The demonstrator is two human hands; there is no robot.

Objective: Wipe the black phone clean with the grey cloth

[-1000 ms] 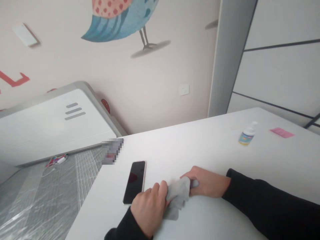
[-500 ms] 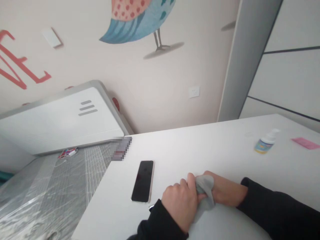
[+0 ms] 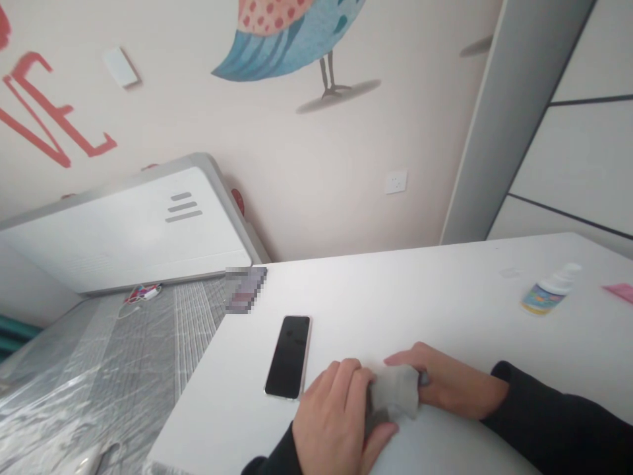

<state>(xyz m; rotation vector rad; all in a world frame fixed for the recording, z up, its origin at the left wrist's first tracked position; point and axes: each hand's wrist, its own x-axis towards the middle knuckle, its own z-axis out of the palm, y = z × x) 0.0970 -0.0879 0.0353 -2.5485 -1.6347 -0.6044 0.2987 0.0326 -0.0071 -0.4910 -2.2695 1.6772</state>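
A small grey cloth (image 3: pixel 394 390) is bunched between my two hands, low over the front of the white table. My left hand (image 3: pixel 339 412) curls its fingers over the cloth's left end, its thumb below. At the cloth's right end is my right hand (image 3: pixel 438 377), its fingers closed on it and partly hidden behind the fabric; one fingertip points left above the cloth. Whether anything is wrapped inside the cloth cannot be made out. A smartphone (image 3: pixel 288 356) with a dark screen lies flat just left of my left hand.
On the right of the white table (image 3: pixel 376 297) stand a pump bottle (image 3: pixel 550 290) with a colourful label and a pink packet (image 3: pixel 620 291). A blurred-out flat item (image 3: pixel 246 290) lies at the far left corner. A plastic-covered bed (image 3: pixel 138 369) adjoins the left edge.
My hands have moved slightly apart, leaving more of the cloth showing between them. My left hand has shifted left and lower. The whole view has turned a little to the left.
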